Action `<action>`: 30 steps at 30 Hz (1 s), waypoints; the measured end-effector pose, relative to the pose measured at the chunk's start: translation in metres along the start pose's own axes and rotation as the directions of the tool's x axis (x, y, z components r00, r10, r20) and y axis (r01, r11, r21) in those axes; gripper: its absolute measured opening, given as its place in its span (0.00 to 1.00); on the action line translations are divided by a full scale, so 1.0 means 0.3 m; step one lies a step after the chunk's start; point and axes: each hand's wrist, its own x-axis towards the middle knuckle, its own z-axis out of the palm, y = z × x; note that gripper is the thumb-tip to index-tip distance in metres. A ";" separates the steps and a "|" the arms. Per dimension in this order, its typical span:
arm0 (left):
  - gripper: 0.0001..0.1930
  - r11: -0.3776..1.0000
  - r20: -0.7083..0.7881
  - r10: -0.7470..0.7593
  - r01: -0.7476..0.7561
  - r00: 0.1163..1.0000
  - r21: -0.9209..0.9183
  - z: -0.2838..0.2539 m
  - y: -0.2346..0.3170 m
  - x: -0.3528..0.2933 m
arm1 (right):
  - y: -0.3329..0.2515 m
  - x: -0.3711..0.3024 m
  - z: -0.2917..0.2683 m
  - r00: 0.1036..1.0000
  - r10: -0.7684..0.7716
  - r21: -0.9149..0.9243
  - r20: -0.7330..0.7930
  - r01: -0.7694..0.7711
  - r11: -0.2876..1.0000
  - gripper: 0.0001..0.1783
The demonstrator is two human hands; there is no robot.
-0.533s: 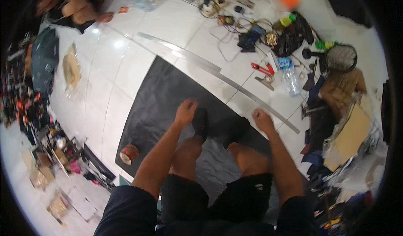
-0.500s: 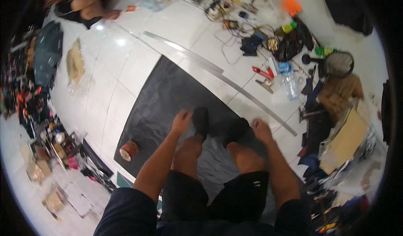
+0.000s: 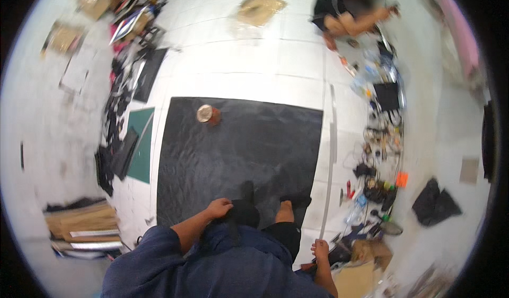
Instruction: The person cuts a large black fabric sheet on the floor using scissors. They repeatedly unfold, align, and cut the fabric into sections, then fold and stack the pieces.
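Observation:
My left hand (image 3: pixel 219 208) hangs in front of my body above the near part of a black sheet (image 3: pixel 241 144), its fingers loosely bent and nothing visible in them. Lower right, my right hand (image 3: pixel 319 248) is held out from my side with fingers slightly apart, and I see nothing in it. In the view it overlaps the near end of a long metal straightedge (image 3: pixel 333 155) on the floor, seemingly well above it. A reddish-brown can (image 3: pixel 209 115) with a pale top stands near the sheet's far left corner. Slight blur hides finger details.
A green cutting mat (image 3: pixel 141 152) lies left of the sheet, by dark scraps. Stacked cardboard (image 3: pixel 85 226) sits farther left. Tools, cables and bottles line the right wall, with a red tool (image 3: pixel 350 189) near the straightedge. Another person (image 3: pixel 347 11) crouches at the far right.
My view has swung to the left, so the sheet now lies squarely ahead and the can appears at its far side. My body has turned with it; both hands appear lower.

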 end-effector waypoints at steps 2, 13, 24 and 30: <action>0.20 0.984 -0.067 0.163 -0.167 0.984 -0.063 0.012 -0.001 -0.038 | 0.051 0.066 -0.071 0.998 -0.047 -0.093 -0.030 0.045 0.995 0.15; 0.15 0.503 -0.278 -0.199 -0.146 0.940 -0.852 -0.245 -0.947 -0.192 | -0.514 -0.115 0.565 0.997 -0.060 -0.393 0.052 0.076 0.916 0.17; 0.14 -0.028 -0.016 -0.932 -0.115 0.363 -0.993 -0.029 -1.903 -0.582 | -0.853 0.059 1.126 0.924 0.025 -0.904 0.381 0.367 0.218 0.18; 0.14 -0.420 0.349 -0.861 -0.130 0.370 -0.898 0.086 -1.744 -0.698 | -1.407 0.108 1.874 0.942 0.037 -0.931 0.333 0.323 0.169 0.16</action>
